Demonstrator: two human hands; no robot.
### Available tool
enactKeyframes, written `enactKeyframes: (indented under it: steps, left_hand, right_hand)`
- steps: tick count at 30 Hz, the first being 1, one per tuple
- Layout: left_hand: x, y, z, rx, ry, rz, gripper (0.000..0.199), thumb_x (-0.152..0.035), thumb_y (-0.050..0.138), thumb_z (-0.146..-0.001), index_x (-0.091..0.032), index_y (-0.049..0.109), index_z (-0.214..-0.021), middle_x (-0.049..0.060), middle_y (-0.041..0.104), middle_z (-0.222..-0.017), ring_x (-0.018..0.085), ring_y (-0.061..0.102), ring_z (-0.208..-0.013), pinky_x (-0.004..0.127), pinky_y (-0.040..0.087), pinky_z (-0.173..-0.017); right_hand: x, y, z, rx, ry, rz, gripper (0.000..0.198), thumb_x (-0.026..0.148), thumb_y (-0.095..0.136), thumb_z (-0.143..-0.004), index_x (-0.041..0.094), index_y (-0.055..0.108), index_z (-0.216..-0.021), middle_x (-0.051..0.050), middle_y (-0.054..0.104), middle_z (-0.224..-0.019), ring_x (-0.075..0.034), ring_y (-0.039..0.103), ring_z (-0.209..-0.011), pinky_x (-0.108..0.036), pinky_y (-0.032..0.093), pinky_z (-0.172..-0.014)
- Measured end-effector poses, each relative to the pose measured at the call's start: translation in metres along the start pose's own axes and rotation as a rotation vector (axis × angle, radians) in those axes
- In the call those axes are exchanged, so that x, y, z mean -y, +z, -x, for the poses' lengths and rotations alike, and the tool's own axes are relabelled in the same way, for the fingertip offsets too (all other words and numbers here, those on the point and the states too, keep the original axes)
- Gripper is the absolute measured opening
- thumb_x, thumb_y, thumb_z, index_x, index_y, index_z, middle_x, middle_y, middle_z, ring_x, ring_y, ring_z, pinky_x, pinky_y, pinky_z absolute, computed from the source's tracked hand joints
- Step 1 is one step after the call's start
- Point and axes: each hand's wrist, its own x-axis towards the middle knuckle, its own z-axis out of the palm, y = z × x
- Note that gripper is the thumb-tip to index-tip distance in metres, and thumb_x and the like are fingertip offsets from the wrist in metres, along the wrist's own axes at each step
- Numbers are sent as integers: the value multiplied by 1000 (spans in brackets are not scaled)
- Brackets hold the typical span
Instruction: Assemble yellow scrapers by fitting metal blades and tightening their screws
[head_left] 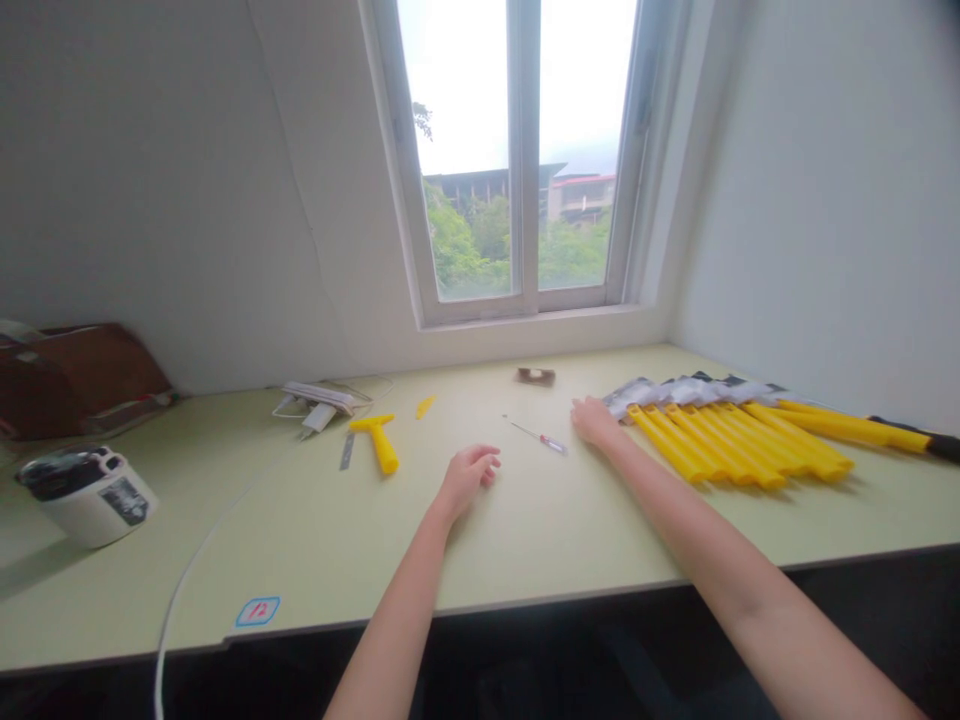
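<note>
My left hand (pixel 471 475) rests over the middle of the table, its fingers loosely curled and slightly apart, nothing visible in them. Farther right, my right hand (pixel 595 422) is at the left end of a row of yellow-handled scrapers (pixel 712 440), close to their plastic-covered silver heads; its fingers are mostly hidden, and I cannot tell whether it grips one. Between my hands lies a small screwdriver (pixel 553 443) with a clear and red handle. Left of my left hand are a yellow T-shaped scraper handle (pixel 384 447), a flat grey blade (pixel 347 452) and a small yellow piece (pixel 425 406).
A small brown packet (pixel 535 377) lies near the window. At the back left sits a white power strip (pixel 319 398) with cables. A white mug-like container (pixel 101 500) and a brown bag (pixel 82 375) stand far left. A numbered label (pixel 257 611) marks the front edge.
</note>
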Motion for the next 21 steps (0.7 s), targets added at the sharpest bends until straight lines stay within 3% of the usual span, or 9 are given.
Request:
enactKeyframes:
  steps: [5,12,21]
  left_hand:
    - [-1,1,0,-7,-10,10,26,-22,48,-71,-11,61,-90,6,59,-76,8,49,-55,22,40,-55]
    - [0,2,0,-8,-3,-1,25,-20,46,-70,-12,61,-89,5,59,-74,7,48,-54,22,40,-55]
    - [2,4,-2,-33,-27,-15,25,-17,46,-69,-12,62,-87,5,60,-73,7,48,-52,21,39,-52]
  right_hand:
    - [5,2,-9,-11,52,-2,31,14,35,-82,8,63,-94,-19,61,-92,-22,55,-90,-30,38,-77]
    - [21,6,-12,-47,118,-31,33,1,36,-75,4,64,-93,-20,62,-93,-21,56,-91,-26,39,-78]
    - [48,-4,-27,-20,92,-139,29,4,44,-70,5,67,-87,-20,65,-87,-20,61,-78,-23,41,-65]
